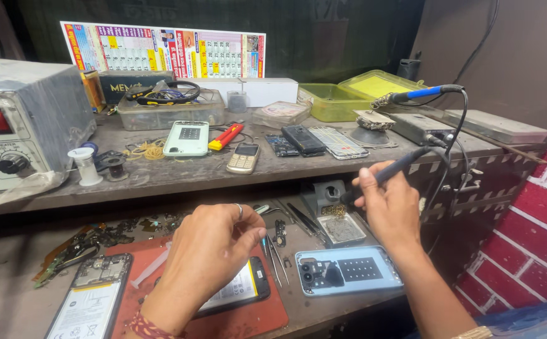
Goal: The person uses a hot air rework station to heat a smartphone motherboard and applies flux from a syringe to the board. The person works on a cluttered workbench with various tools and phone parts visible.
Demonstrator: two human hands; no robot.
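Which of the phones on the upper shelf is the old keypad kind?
The small gold keypad phone, lying beside the mint-green phone back cover; the other shelf phones show no buttons.

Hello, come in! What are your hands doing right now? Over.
Right hand grips soldering iron. Left hand pinches over opened phone on red mat. Tweezers lie between.

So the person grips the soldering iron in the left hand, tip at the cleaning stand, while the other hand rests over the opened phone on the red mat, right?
Not quite: the head view shows the soldering iron in the right hand, not the left. Its tip is at the cleaning stand, and the left hand rests over the opened phone on the red mat.
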